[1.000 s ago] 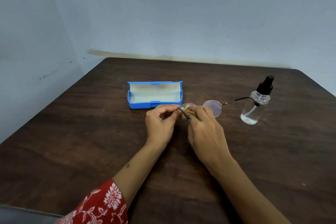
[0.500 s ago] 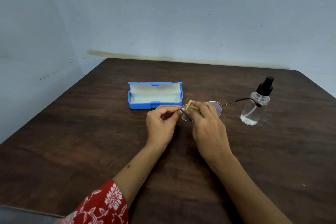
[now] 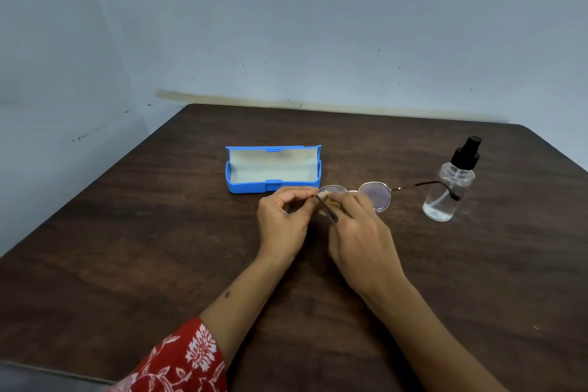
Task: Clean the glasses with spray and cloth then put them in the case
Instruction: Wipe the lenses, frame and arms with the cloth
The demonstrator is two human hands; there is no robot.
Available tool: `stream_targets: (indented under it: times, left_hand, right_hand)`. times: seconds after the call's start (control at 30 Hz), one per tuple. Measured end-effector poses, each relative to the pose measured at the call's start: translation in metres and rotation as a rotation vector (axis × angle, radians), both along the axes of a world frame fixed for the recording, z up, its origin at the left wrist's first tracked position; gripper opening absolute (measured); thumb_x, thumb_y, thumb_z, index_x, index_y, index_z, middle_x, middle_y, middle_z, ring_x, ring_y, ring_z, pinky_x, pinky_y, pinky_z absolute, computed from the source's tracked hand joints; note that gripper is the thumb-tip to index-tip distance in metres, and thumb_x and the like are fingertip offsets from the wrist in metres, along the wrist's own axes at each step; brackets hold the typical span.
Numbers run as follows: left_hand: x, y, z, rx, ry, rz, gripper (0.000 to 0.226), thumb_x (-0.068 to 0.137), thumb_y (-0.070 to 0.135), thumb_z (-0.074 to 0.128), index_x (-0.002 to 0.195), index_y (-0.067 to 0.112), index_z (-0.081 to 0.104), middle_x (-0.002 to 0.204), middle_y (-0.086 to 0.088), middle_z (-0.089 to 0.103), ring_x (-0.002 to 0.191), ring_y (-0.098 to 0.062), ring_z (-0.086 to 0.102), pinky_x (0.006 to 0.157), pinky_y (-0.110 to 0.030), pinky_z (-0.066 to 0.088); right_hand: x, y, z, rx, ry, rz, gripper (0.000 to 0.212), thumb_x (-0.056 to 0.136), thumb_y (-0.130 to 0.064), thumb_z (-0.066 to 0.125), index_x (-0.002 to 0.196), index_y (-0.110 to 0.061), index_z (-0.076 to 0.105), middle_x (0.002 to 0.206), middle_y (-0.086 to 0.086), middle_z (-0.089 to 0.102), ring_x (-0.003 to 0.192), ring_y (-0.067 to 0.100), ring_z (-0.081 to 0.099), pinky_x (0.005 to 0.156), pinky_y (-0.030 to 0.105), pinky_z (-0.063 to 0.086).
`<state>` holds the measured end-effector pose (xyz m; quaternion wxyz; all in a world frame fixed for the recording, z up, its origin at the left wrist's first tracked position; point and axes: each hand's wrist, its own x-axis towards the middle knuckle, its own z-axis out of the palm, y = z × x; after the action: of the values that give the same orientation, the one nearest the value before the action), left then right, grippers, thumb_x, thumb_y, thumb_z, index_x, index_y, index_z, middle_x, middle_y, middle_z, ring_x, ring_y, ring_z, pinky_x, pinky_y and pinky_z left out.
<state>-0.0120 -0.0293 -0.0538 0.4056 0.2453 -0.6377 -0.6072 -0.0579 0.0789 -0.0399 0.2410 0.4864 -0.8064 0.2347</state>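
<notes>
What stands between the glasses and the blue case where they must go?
Nothing visible. The glasses, held in the left hand and right hand, are just in front of the open blue case; its inside looks empty.

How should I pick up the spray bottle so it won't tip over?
Grip the spray bottle around its clear round body, below the black pump, coming from its right side. It stands upright and the body is its widest part. The arm of the glasses reaches across its left front, so the right looks safer.

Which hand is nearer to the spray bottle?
Right. The right hand works on the glasses just left of the spray bottle, not touching it; the left hand is farther left, near the blue case.
</notes>
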Motion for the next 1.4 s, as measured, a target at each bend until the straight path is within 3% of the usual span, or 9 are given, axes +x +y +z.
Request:
stream_targets:
  times: [0.2, 0.37, 0.57, 0.73, 0.87, 0.97, 1.17, 1.33, 1.4]
  left_hand:
    - [0.000, 0.000, -0.001, -0.043, 0.005, -0.011, 0.023, 0.072, 0.001, 0.076, 0.075, 0.023, 0.073, 0.083, -0.001, 0.073, 0.084, -0.012, 0.069, 0.082, -0.031, 0.055]
    - [0.000, 0.000, 0.000, -0.043, 0.006, -0.006, 0.020, 0.072, 0.001, 0.077, 0.076, 0.020, 0.073, 0.085, -0.003, 0.073, 0.084, -0.013, 0.069, 0.083, -0.032, 0.055]
    - [0.000, 0.001, -0.001, -0.085, 0.025, -0.005, 0.025, 0.071, -0.002, 0.076, 0.074, 0.023, 0.072, 0.083, 0.002, 0.072, 0.079, -0.005, 0.068, 0.078, -0.019, 0.053]
    - [0.001, -0.002, -0.004, -0.093, -0.002, -0.001, 0.023, 0.072, 0.002, 0.077, 0.077, 0.024, 0.073, 0.085, 0.002, 0.073, 0.084, -0.008, 0.069, 0.081, -0.027, 0.055]
    - [0.000, -0.001, -0.004, -0.113, 0.016, -0.003, 0.028, 0.071, 0.002, 0.078, 0.074, 0.029, 0.072, 0.082, 0.005, 0.072, 0.081, -0.005, 0.068, 0.077, -0.019, 0.053]
    - [-0.001, 0.000, -0.003, -0.129, 0.016, -0.004, 0.032, 0.071, 0.000, 0.077, 0.072, 0.031, 0.071, 0.082, 0.008, 0.071, 0.080, -0.002, 0.068, 0.076, -0.017, 0.052]
    - [0.001, 0.001, 0.000, -0.098, -0.008, -0.012, 0.021, 0.072, 0.004, 0.078, 0.079, 0.023, 0.073, 0.085, 0.005, 0.071, 0.081, -0.001, 0.067, 0.077, -0.019, 0.054]
    - [0.001, 0.003, 0.002, -0.091, 0.007, -0.012, 0.022, 0.072, 0.001, 0.077, 0.078, 0.022, 0.072, 0.084, 0.004, 0.070, 0.081, -0.003, 0.067, 0.079, -0.019, 0.053]
    - [0.001, 0.002, 0.001, -0.077, 0.008, -0.001, 0.023, 0.072, 0.001, 0.077, 0.077, 0.023, 0.072, 0.085, 0.002, 0.071, 0.080, -0.003, 0.067, 0.079, -0.020, 0.053]
  right_hand:
    - [-0.009, -0.001, 0.009, -0.015, -0.023, -0.069, 0.035, 0.079, -0.005, 0.043, 0.100, 0.003, 0.070, 0.108, 0.016, 0.066, 0.099, 0.032, 0.063, 0.058, 0.032, 0.055]
    - [-0.002, 0.000, 0.002, -0.024, 0.006, 0.020, 0.040, 0.078, -0.009, 0.036, 0.095, 0.000, 0.071, 0.095, 0.010, 0.069, 0.087, 0.029, 0.065, 0.060, 0.032, 0.057]
    - [-0.012, 0.003, 0.007, 0.025, -0.065, -0.099, 0.030, 0.070, 0.003, 0.071, 0.100, -0.002, 0.070, 0.108, 0.011, 0.067, 0.098, 0.029, 0.063, 0.056, 0.026, 0.052]
    - [0.000, 0.004, -0.001, 0.014, -0.003, 0.026, 0.033, 0.079, -0.005, 0.045, 0.099, -0.002, 0.071, 0.094, 0.008, 0.069, 0.085, 0.028, 0.064, 0.061, 0.031, 0.056]
    - [-0.009, 0.003, 0.004, 0.025, -0.053, -0.027, 0.026, 0.076, 0.002, 0.066, 0.101, 0.000, 0.070, 0.106, 0.012, 0.067, 0.096, 0.030, 0.062, 0.061, 0.031, 0.055]
    - [-0.013, 0.001, 0.006, 0.035, -0.089, -0.057, 0.033, 0.077, 0.003, 0.065, 0.109, 0.001, 0.066, 0.117, 0.013, 0.063, 0.108, 0.031, 0.057, 0.070, 0.031, 0.052]
    - [-0.006, 0.008, 0.001, 0.030, -0.066, 0.045, 0.030, 0.071, 0.007, 0.064, 0.099, -0.001, 0.071, 0.102, 0.010, 0.068, 0.094, 0.029, 0.063, 0.060, 0.034, 0.057]
    - [-0.014, 0.006, 0.008, 0.021, -0.068, -0.094, 0.031, 0.068, 0.004, 0.076, 0.098, -0.003, 0.071, 0.106, 0.009, 0.068, 0.096, 0.028, 0.063, 0.061, 0.027, 0.052]
    - [-0.008, 0.004, 0.004, 0.009, -0.025, -0.050, 0.026, 0.072, 0.002, 0.066, 0.096, -0.004, 0.072, 0.101, 0.007, 0.069, 0.091, 0.027, 0.064, 0.056, 0.026, 0.052]
